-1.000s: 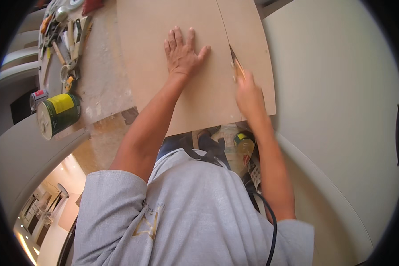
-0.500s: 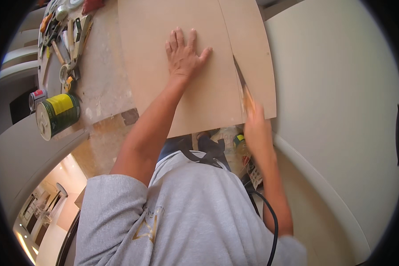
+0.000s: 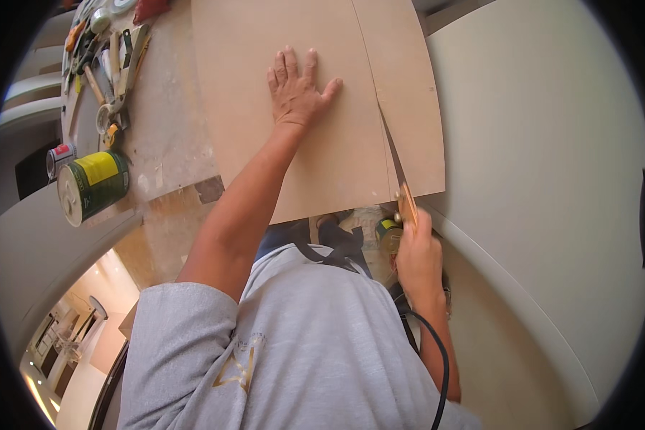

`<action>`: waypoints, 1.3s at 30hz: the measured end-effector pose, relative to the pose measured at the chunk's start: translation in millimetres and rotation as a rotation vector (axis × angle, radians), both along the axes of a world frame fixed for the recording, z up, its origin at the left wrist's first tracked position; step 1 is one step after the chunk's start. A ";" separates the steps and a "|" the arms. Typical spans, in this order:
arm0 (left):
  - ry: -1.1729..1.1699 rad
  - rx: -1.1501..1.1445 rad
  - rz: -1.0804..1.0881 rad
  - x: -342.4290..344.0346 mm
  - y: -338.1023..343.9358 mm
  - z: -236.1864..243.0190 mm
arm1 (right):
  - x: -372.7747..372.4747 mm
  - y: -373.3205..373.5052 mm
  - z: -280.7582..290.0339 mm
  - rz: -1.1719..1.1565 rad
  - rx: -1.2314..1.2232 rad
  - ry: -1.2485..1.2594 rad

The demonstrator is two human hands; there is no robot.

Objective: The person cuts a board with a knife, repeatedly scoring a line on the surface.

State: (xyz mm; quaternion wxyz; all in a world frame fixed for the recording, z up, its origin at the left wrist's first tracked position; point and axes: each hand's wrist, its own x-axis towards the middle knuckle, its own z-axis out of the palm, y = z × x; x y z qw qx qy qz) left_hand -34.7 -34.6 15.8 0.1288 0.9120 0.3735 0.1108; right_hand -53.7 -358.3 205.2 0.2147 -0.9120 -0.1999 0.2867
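A pale wooden board (image 3: 244, 86) lies flat in front of me, its near edge jutting out past the table. My left hand (image 3: 298, 89) rests palm-down on it with the fingers spread. Wrapped round the wooden handle of a handsaw (image 3: 393, 152) is my right hand (image 3: 418, 251), just off the board's near edge. The saw's dark blade slants up and away to the left, its far end meeting a long line that runs down the right part of the board. The fingertips of my right hand are partly hidden.
At the left, the worn table (image 3: 168, 136) carries several hand tools (image 3: 115, 64) in a heap. A green and yellow can (image 3: 93, 188) lies on its side by the table's near corner. A large pale curved panel (image 3: 545, 143) stands along the right. A black cable (image 3: 443, 344) crosses my right side.
My right hand has drawn the handsaw back toward me, so more of its blade shows and the handle sits past the board's edge. My left hand has stayed in place.
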 end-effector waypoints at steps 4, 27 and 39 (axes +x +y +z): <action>0.026 -0.012 -0.037 13.9 -13.8 2.0 | 107.0 105.0 -76.5 0.161 0.028 -0.144; 0.020 -0.013 -0.027 16.5 -9.6 -4.6 | 114.6 114.2 -56.6 0.102 -0.033 -0.057; -0.040 -0.012 -0.045 17.2 -12.8 5.0 | 122.8 117.9 -74.4 0.122 -0.068 -0.090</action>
